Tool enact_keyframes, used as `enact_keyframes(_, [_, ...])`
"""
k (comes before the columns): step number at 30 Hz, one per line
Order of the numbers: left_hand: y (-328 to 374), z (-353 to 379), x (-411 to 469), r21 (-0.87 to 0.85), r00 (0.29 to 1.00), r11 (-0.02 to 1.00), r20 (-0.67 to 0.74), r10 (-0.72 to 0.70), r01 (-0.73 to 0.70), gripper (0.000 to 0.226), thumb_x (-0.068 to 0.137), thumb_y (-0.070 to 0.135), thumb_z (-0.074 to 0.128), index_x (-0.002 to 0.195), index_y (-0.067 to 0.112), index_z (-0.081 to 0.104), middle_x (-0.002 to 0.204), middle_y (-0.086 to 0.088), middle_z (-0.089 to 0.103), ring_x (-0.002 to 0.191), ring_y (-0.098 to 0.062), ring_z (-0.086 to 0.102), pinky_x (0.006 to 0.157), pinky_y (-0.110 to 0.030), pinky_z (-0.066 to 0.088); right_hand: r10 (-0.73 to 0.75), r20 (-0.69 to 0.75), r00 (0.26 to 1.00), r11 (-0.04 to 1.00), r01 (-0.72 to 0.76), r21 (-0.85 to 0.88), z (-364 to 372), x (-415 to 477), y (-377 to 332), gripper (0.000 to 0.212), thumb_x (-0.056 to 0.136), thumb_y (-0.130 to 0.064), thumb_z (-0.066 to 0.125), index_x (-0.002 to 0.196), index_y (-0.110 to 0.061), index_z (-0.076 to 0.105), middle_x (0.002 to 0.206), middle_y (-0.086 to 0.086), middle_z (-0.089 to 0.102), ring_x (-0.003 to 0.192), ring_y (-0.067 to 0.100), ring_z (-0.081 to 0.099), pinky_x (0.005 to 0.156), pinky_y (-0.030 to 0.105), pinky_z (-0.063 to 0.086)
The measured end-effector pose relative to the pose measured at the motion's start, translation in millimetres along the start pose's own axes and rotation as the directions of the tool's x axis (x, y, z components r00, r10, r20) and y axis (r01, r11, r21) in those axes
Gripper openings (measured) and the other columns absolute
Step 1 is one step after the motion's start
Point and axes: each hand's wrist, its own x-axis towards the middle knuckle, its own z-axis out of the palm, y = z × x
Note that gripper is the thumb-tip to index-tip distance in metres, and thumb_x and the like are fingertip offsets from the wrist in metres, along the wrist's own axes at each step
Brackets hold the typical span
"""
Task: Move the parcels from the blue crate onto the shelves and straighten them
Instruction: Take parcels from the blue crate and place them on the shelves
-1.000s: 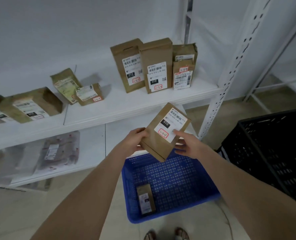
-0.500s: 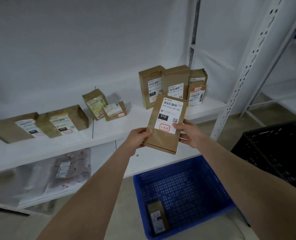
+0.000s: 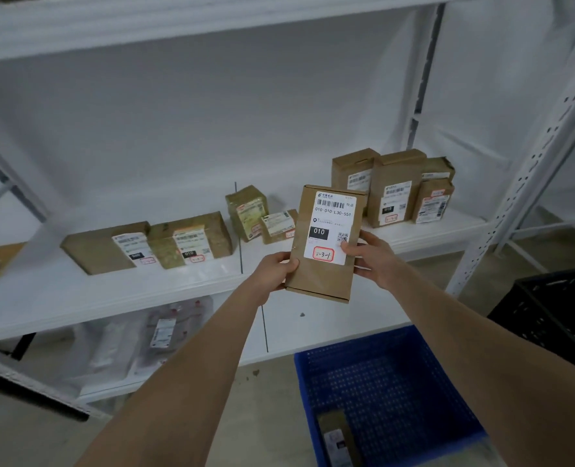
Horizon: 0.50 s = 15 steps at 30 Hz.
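I hold a flat brown parcel [image 3: 325, 278] with a white label upright in front of the middle shelf [image 3: 111, 291]. My left hand [image 3: 276, 273] grips its lower left edge, my right hand [image 3: 370, 256] grips its right edge with the thumb on the label. Behind it, three brown parcels [image 3: 395, 187] stand upright at the shelf's right end. Two small parcels [image 3: 249, 212] sit mid-shelf, and two larger ones [image 3: 192, 239] lie at the left. The blue crate [image 3: 394, 392] stands on the floor below, with one small parcel [image 3: 338, 439] in it.
A black crate [image 3: 555, 318] stands at the right. Clear plastic bags [image 3: 151, 338] lie on the lower shelf. A white perforated upright [image 3: 528, 183] frames the shelf's right side. A shelf board [image 3: 144, 25] runs overhead.
Both hands raised the parcel from over the blue crate to shelf height and turned it upright. The view tilted up towards the shelves.
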Motion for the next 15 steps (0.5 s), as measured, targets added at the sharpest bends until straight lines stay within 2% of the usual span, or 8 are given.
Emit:
enact_keyframes(4, [-4,-24,-17,-0.022,0.995,1.0,-0.094,-0.011,0.009,0.043,0.094,0.021,0.055,0.137,0.015,0.047,0.127,-0.006,0.06,0.112,-0.022,0.058,0.095,-0.035,0.048,-0.012,0.077,0.997,0.999,0.016,-0.046,35,0,1,0.058,0.083,-0.005,0.071,0.134,-0.021,0.049,0.109,0.002,0.068,0.097,0.022,0.066,0.072,0.031,0.052])
enact_keyframes(9, [-14,-60,-44,-0.017,0.97,0.999,-0.24,0.023,-0.028,0.054,0.089,0.033,0.063,0.137,0.015,0.045,0.13,-0.004,0.057,0.111,-0.018,0.055,0.088,-0.03,0.044,-0.001,0.199,0.98,0.996,0.018,-0.085,87,-3,10,0.056,0.08,0.002,0.072,0.126,-0.022,0.053,0.104,0.001,0.072,0.09,0.019,0.07,0.067,0.026,0.053])
enact_keyframes(12, [-21,-91,-60,-0.032,0.954,0.999,-0.299,0.025,-0.037,0.05,0.09,0.031,0.063,0.134,0.013,0.047,0.128,-0.007,0.06,0.113,-0.023,0.058,0.098,-0.036,0.047,0.017,0.273,0.962,0.995,0.011,-0.1,125,-7,16,0.055,0.076,0.004,0.074,0.123,-0.02,0.055,0.094,-0.003,0.074,0.085,0.017,0.072,0.065,0.025,0.056])
enact_keyframes(15, [-28,-129,-76,-0.004,0.915,1.0,-0.402,0.027,-0.031,0.046,0.093,0.025,0.059,0.134,0.01,0.047,0.129,-0.01,0.058,0.117,-0.027,0.056,0.102,-0.044,0.045,0.017,0.339,0.941,0.992,0.027,-0.123,172,-10,19,0.063,0.073,0.006,0.075,0.126,-0.018,0.051,0.091,-0.004,0.075,0.084,0.016,0.072,0.068,0.027,0.056])
